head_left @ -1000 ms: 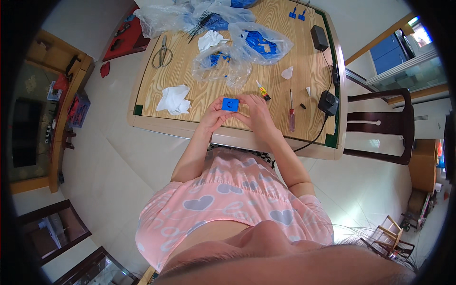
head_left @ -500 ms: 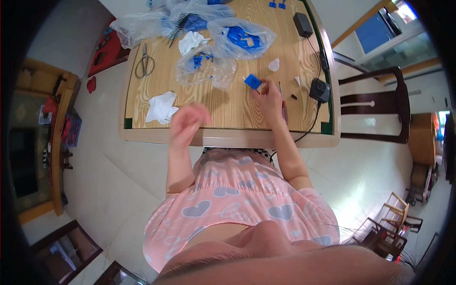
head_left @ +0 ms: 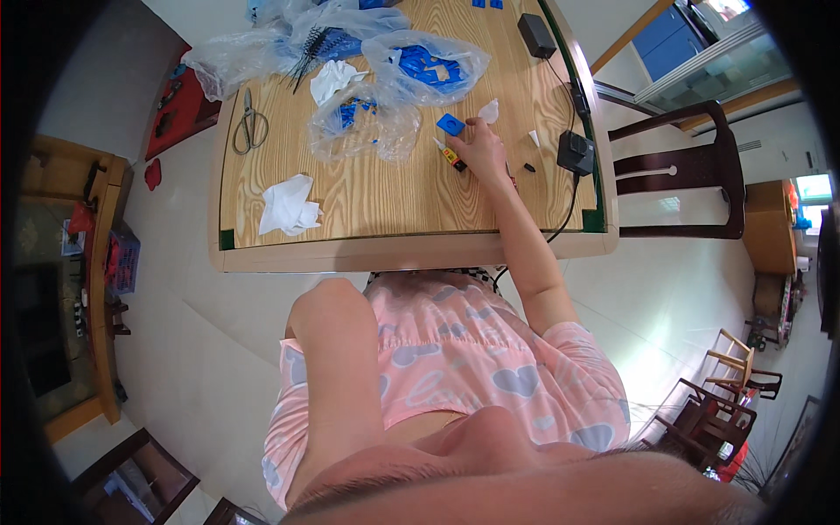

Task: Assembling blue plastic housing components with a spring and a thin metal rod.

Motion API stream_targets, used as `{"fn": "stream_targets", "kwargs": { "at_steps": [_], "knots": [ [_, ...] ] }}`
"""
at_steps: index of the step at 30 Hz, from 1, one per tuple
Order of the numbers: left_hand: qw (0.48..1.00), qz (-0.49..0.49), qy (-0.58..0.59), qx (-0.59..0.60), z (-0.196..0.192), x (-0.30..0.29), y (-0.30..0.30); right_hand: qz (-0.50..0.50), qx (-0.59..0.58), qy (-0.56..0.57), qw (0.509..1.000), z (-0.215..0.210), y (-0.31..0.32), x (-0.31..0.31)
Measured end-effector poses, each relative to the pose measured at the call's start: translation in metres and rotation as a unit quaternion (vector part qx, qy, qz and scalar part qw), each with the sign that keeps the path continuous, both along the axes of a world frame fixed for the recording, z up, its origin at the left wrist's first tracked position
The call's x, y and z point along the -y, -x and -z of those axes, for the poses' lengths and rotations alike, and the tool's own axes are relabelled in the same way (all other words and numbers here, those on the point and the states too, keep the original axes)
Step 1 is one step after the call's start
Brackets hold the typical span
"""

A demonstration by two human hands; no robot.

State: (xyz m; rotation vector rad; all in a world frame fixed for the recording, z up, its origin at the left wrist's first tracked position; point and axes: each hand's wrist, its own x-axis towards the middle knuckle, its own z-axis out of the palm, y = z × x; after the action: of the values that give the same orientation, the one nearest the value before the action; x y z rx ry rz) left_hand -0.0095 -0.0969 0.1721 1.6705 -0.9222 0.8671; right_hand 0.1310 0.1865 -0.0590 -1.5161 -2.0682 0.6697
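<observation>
My right hand (head_left: 482, 149) is over the right half of the table, with its thumb and index finger at the near edge of a small flat blue square piece (head_left: 451, 124). The piece appears pinched there, though the grip is partly hidden. Just below it lies a small yellow, red and black glue tube (head_left: 451, 157) with a pale tip. A whitish translucent scrap (head_left: 489, 111) is beyond the fingers. My left arm (head_left: 334, 359) is bent up toward me at the table's near side, and its hand is out of sight.
Clear plastic bags with blue pieces (head_left: 429, 66) cover the far middle. Scissors (head_left: 250, 128) and crumpled white tissue (head_left: 291, 206) lie left. A black box-shaped device (head_left: 576, 153) with a cable, a black adapter (head_left: 536, 35) and a white cone (head_left: 535, 138) are right, near a dark chair (head_left: 687, 166).
My right hand has moved farther from me with the blue piece, and the glue tube has come into view. My left hand has lifted off the table area and out of view.
</observation>
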Motion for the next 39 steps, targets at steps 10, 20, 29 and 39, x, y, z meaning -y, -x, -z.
{"fn": "stream_targets", "kwargs": {
  "at_steps": [10, 20, 29, 39],
  "knots": [
    [0.999, 0.003, 0.033, -0.033, 0.013, -0.002, -0.016, 0.023, -0.22, 0.011, 0.975, 0.01, -0.023, 0.078],
    [0.647, -0.596, 0.441, -0.179, 0.15, -0.077, 0.009, -0.184, -0.745, 0.024, 0.641, -0.207, -0.06, 0.113],
    [0.38, -0.834, 0.328, -0.231, 0.256, -0.1, 0.0, -0.554, -0.676, 0.184, 0.449, -0.301, -0.084, 0.133],
    [0.395, -0.814, 0.367, -0.215, 0.259, -0.098, 0.0, -0.581, -0.625, 0.264, 0.45, -0.313, -0.097, 0.131]
  ]
}}
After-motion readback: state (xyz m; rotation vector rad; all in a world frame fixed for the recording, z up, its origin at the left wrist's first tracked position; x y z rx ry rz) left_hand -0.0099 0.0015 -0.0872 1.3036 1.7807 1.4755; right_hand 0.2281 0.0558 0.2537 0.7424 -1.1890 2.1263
